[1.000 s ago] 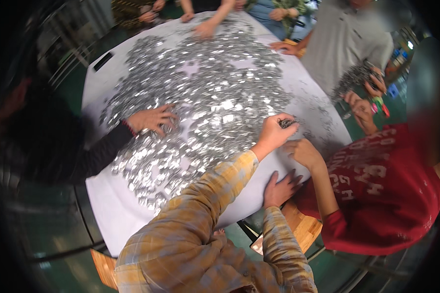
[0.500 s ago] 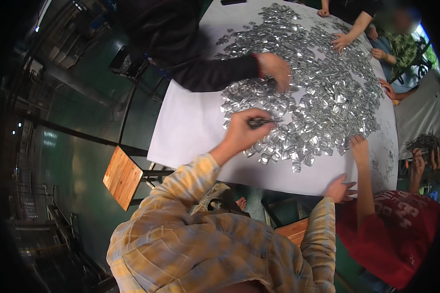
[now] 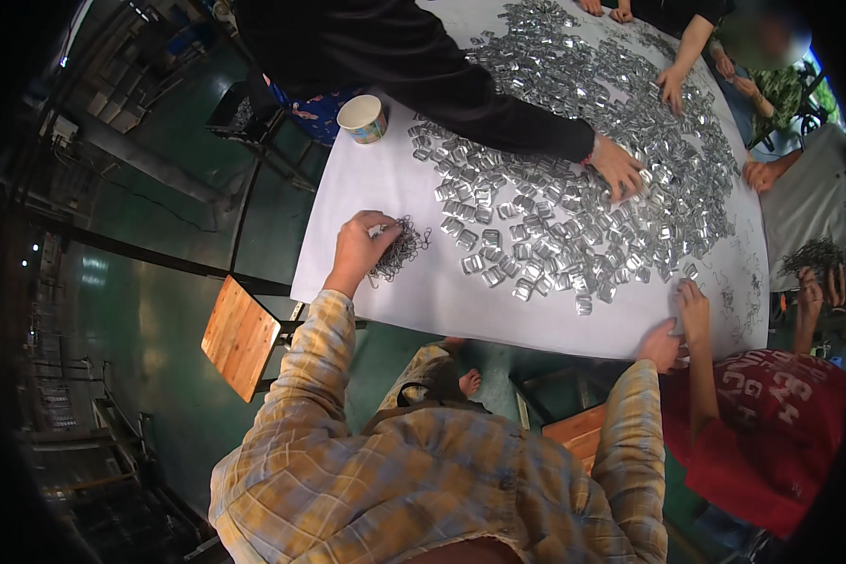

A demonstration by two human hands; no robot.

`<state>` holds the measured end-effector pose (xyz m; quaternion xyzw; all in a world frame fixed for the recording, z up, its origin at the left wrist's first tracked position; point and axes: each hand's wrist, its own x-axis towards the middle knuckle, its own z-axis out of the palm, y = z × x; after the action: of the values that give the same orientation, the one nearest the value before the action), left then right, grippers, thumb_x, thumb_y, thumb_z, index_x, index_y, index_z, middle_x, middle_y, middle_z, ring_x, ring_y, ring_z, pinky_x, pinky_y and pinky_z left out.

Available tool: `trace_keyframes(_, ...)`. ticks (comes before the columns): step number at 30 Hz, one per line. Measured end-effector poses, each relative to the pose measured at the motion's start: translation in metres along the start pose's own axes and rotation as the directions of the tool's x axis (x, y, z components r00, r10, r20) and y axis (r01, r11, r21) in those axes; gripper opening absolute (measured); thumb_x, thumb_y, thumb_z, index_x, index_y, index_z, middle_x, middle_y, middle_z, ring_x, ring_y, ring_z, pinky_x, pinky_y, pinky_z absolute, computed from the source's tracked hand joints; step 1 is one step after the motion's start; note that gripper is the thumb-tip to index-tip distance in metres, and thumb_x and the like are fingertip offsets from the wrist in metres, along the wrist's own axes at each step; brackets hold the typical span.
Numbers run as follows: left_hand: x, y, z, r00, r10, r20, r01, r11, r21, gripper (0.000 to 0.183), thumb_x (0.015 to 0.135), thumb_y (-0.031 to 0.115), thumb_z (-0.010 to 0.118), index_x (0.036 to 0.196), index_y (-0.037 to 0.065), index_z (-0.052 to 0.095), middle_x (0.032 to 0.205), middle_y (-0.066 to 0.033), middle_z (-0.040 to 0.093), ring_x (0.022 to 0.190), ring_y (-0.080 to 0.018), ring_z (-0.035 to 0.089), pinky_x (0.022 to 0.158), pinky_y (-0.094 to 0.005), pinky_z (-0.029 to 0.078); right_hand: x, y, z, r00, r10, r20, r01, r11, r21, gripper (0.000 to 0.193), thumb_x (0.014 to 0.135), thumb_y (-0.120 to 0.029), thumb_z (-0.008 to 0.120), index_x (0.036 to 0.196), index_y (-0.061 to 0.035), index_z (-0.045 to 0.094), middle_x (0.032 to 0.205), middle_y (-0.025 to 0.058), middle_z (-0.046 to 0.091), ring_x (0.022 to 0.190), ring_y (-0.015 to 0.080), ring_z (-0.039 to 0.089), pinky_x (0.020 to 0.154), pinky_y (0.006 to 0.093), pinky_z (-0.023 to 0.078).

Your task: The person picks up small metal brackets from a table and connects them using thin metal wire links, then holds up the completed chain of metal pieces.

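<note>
A white-covered table (image 3: 367,188) carries a wide heap of small shiny metal pieces (image 3: 573,188). My left hand (image 3: 357,246), in a yellow plaid sleeve, reaches to the near left part of the table. Its fingers are closed on a small tangle of thin dark wire pieces (image 3: 402,252) that rests on the cloth, apart from the heap. My right hand (image 3: 661,344) lies on the table's near edge with fingers spread and nothing in it.
A paper cup (image 3: 362,117) stands near the left edge. A black-sleeved person's hand (image 3: 617,165) presses on the heap. A person in red has a hand (image 3: 694,303) beside my right hand. Other hands work at the far side. Wooden stools (image 3: 240,335) stand below.
My left hand has moved left off the shiny heap to the bare near-left part of the table, bringing the dark wire tangle. My right hand stays on the table edge.
</note>
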<state>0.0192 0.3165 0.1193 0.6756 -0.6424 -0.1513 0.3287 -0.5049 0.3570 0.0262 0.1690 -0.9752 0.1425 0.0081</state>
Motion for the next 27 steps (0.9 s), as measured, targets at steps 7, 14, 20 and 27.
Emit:
trace_keyframes(7, -0.001, 0.022, 0.003, 0.983, -0.017, -0.185, 0.005, 0.998, -0.065, 0.006, 0.073, 0.007, 0.067, 0.075, 0.002, 0.067, 0.073, -0.0128, 0.063, 0.064, -0.0263, 0.061, 0.059, -0.0344, 0.048, -0.014, -0.004, -0.001, 1.0, 0.013, -0.001, -0.013, 0.999, 0.039, 0.071, 0.087, -0.06, 0.032, 0.141, -0.0147, 0.027, 0.147, 0.0213, 0.015, 0.131, 0.0494, 0.015, 0.105, 0.0602, 0.015)
trace_keyframes(14, -0.056, 0.086, 0.095, 0.798, 0.561, 0.22, -0.529, 0.827, -0.189, 0.022, 0.066, 0.007, 0.071, 0.087, 0.007, 0.064, 0.085, -0.0104, 0.06, 0.079, -0.0284, 0.057, 0.067, -0.0369, 0.046, -0.01, -0.01, -0.008, 0.999, -0.013, -0.049, 0.01, 0.998, -0.058, 0.067, 0.088, -0.053, 0.038, 0.14, -0.0126, 0.03, 0.146, 0.0205, 0.02, 0.129, 0.0497, 0.022, 0.103, 0.0582, 0.021)
trace_keyframes(20, -0.03, 0.151, 0.141, 0.655, 0.672, 0.346, -0.652, 0.734, -0.19, 0.048, 0.064, 0.014, 0.074, 0.108, 0.009, 0.056, 0.115, -0.013, 0.049, 0.102, -0.0322, 0.048, 0.084, -0.0421, 0.038, -0.012, -0.015, -0.013, 0.993, 0.007, -0.115, -0.001, 0.999, 0.048, 0.066, 0.086, -0.048, 0.044, 0.139, -0.0104, 0.031, 0.145, 0.0226, 0.021, 0.127, 0.0497, 0.024, 0.104, 0.0561, 0.022)
trace_keyframes(27, -0.032, 0.282, 0.286, 0.399, 0.845, 0.356, -0.543, 0.53, -0.651, 0.055, 0.077, 0.012, 0.064, 0.127, 0.003, 0.044, 0.135, -0.0231, 0.035, 0.126, -0.0413, 0.033, 0.103, -0.0447, 0.031, -0.013, -0.003, -0.013, 0.984, -0.069, -0.164, 0.106, 0.966, 0.234, 0.064, 0.088, -0.037, 0.043, 0.138, -0.0012, 0.026, 0.141, 0.0296, 0.021, 0.125, 0.0533, 0.021, 0.104, 0.0547, 0.02)
